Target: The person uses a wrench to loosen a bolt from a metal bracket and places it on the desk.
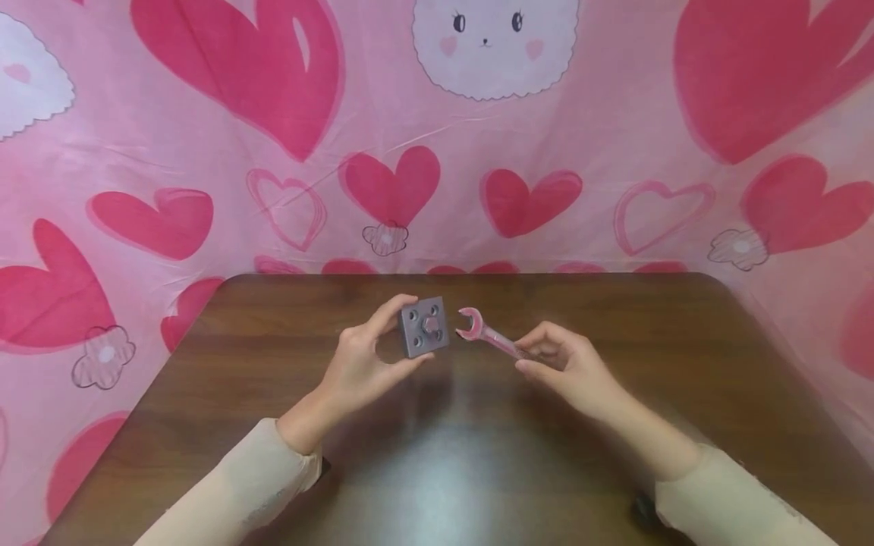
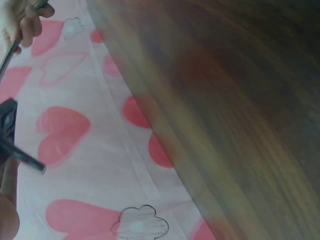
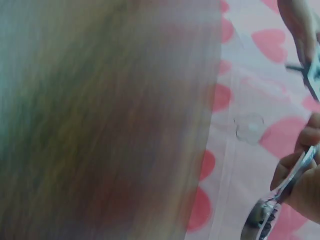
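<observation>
My left hand holds a square grey metal plate by its edges, thumb below and fingers above. The plate has holes near its corners, and a bolt sits in its middle, head towards the right. In the left wrist view the bolt's threaded shank sticks out of the plate. To the right, my right hand pinches a shiny wrench by its handle. The wrench's open-end jaw points at the bolt head, a small gap away. Its other end shows in the right wrist view.
Both hands are above a dark brown wooden table with rounded far corners. Behind it hangs a pink cloth printed with hearts. Small dark objects show beneath the sleeves.
</observation>
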`<action>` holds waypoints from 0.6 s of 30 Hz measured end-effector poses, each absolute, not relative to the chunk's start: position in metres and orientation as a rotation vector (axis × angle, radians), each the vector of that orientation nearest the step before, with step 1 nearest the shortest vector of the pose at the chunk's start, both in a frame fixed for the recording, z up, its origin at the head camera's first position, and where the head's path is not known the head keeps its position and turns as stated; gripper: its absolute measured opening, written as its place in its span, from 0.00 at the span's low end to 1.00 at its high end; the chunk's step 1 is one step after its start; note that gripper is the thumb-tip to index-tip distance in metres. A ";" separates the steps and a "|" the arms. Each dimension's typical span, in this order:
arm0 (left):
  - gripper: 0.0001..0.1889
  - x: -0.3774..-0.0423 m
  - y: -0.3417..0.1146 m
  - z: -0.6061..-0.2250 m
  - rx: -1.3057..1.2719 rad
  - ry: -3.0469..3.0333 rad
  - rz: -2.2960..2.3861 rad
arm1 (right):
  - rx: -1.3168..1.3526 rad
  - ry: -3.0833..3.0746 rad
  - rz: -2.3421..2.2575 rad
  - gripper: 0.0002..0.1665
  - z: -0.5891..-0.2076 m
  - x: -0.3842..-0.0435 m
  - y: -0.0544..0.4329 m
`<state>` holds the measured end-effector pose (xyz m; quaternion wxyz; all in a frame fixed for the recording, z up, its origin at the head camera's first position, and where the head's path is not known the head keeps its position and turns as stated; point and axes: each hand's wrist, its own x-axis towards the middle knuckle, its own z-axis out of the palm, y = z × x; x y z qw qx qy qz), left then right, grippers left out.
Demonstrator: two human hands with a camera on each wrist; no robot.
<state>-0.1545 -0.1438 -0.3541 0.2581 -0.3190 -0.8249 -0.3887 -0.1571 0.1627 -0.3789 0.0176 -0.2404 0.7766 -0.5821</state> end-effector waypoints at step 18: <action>0.39 -0.162 -0.118 -0.354 -0.747 -2.016 -1.147 | -0.590 2.296 -2.016 0.12 -0.374 -0.143 0.116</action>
